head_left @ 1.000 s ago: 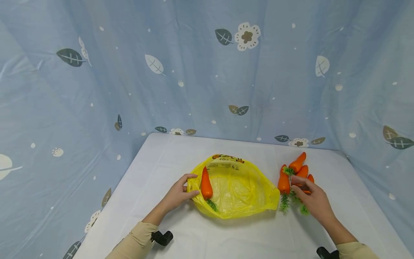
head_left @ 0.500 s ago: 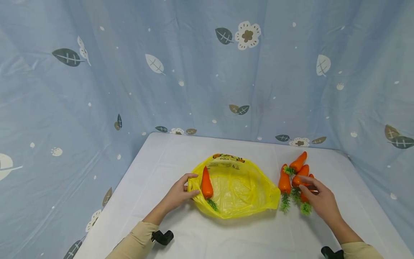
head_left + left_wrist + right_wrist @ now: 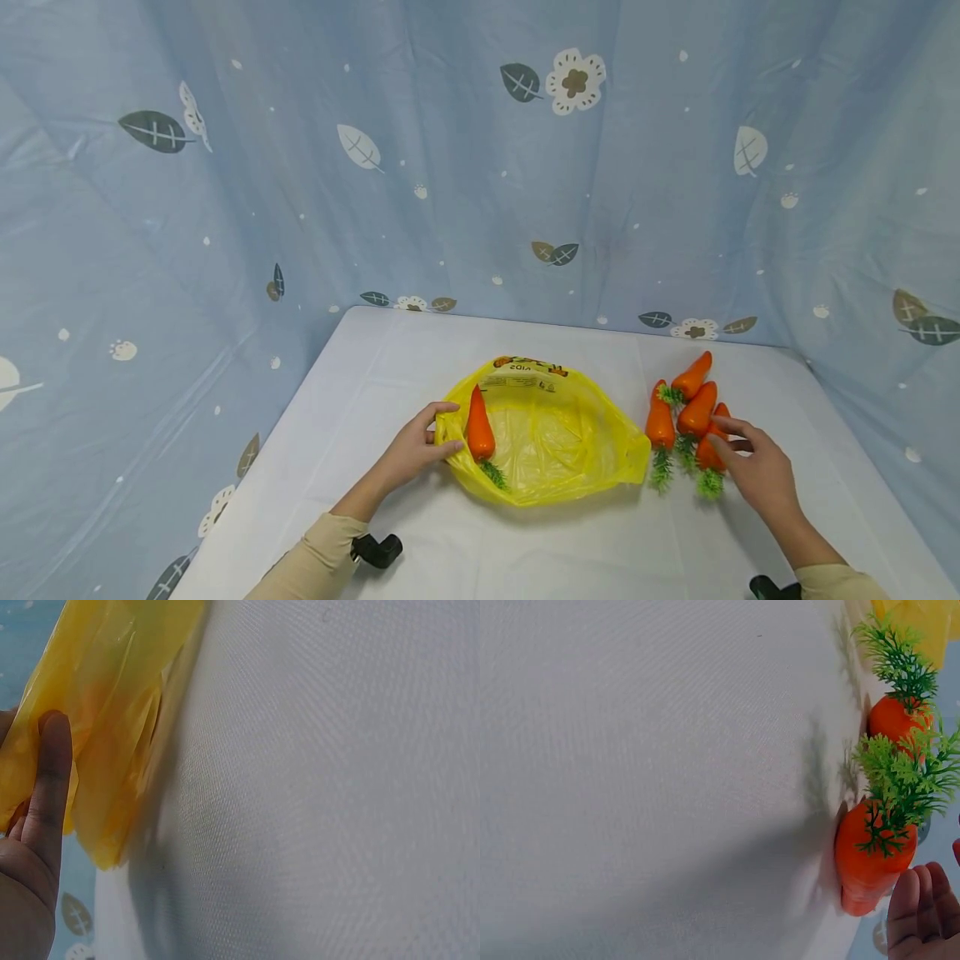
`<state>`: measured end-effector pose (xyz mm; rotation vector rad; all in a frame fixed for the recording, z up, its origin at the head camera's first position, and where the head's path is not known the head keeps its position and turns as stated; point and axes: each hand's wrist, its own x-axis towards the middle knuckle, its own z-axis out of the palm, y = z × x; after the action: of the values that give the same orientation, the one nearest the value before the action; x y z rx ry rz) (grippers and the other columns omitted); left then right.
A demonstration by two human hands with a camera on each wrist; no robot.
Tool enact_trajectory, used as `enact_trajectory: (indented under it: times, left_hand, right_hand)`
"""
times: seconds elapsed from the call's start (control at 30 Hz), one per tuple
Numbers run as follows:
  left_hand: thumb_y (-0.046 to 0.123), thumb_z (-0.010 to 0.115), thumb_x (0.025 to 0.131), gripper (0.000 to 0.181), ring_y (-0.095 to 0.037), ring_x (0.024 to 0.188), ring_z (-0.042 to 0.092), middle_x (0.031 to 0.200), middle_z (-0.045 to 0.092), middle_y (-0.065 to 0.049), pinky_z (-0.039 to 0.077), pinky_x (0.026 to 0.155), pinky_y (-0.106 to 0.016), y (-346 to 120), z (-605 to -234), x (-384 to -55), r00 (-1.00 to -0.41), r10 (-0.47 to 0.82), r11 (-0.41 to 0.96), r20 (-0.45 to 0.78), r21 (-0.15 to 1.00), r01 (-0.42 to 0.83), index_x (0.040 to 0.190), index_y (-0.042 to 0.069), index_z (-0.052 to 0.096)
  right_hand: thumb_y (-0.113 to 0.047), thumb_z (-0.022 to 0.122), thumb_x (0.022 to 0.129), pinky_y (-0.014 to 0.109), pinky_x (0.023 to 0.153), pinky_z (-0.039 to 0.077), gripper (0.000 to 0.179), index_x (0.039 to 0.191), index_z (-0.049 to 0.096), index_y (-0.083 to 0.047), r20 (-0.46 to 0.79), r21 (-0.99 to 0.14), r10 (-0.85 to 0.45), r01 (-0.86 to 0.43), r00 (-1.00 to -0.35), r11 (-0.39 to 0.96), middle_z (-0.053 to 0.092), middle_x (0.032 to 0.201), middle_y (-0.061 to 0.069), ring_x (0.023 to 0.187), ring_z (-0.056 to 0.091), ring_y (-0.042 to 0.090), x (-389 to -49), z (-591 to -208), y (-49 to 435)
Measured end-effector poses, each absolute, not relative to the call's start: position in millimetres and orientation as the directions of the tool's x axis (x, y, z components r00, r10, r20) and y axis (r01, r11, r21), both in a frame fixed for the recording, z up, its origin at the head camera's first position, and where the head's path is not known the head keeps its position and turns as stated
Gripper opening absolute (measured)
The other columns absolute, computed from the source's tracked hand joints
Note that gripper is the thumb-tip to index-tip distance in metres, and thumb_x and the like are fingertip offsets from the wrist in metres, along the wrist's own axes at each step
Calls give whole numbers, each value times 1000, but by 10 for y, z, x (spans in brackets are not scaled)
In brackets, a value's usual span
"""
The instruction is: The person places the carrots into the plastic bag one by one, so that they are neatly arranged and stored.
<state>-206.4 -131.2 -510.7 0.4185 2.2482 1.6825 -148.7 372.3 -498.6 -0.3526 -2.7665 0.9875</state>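
My left hand (image 3: 412, 448) holds the left rim of a yellow plastic bag (image 3: 562, 433), its mouth spread wide. In the left wrist view the thumb (image 3: 52, 780) presses against the yellow film. Inside the bag at the left lies one toy carrot (image 3: 480, 429) with a green top. To the bag's right lies a group of several more orange carrots (image 3: 660, 421). My right hand (image 3: 761, 475) is at the rightmost carrot (image 3: 708, 454), thumb and fingers apart. Seen from the right wrist, its fingers (image 3: 906, 904) come right up to that carrot's side (image 3: 874, 847).
A white-covered table (image 3: 570, 550) carries everything. Blue patterned cloth (image 3: 450, 167) hangs behind it and at both sides. The bag's right corner ends close beside the leftmost loose carrot. A black wrist mount (image 3: 377, 552) sits at the left cuff.
My right hand has moved rightward, off the middle of the carrot group to the rightmost carrot, uncovering the others. Left hand, bag and the carrot inside have stayed put.
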Motion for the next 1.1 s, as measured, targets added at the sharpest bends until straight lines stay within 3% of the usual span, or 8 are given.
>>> enact_trajectory:
  times: [0.4, 0.63, 0.9, 1.1]
  left_hand:
    - [14, 74, 94, 63, -21, 86, 72, 139, 52, -23, 60, 73, -42, -1307, -5085, -2039, -910, 411, 251, -59, 967, 51, 148, 5, 43]
    - [16, 75, 94, 63, -20, 85, 72, 139, 52, -22, 59, 71, -36, -1317, -5109, -2056, -913, 405, 276, -59, 959, 61, 147, 6, 44]
    - [21, 77, 93, 64, -18, 83, 71, 139, 52, -20, 58, 70, -32, -1324, -5119, -2058, -916, 396, 295, -63, 954, 62, 147, 8, 45]
    - [18, 76, 94, 63, -19, 84, 71, 138, 52, -22, 59, 72, -37, -1317, -5109, -2058, -914, 400, 291, -62, 955, 62, 148, 6, 44]
  right_hand:
    - [-35, 62, 102, 35, 60, 56, 56, 139, 54, 5, 0, -606, 348, 277, -938, 746, 47, 135, 37, 110, 59, 50, -1526, -5072, 3838]
    - [-48, 58, 101, 49, 76, 59, 68, 144, 49, 3, -112, -635, 347, 336, -931, 696, 41, 146, 37, 120, 55, 52, -1553, -5099, 3860]
    - [-51, 61, 98, 55, 85, 56, 74, 146, 47, 4, -151, -643, 325, 342, -934, 685, 37, 149, 38, 123, 51, 54, -1557, -5134, 3830]
    - [-45, 64, 98, 56, 87, 55, 71, 146, 47, 4, -150, -626, 304, 328, -941, 707, 33, 150, 40, 125, 49, 56, -1559, -5146, 3826]
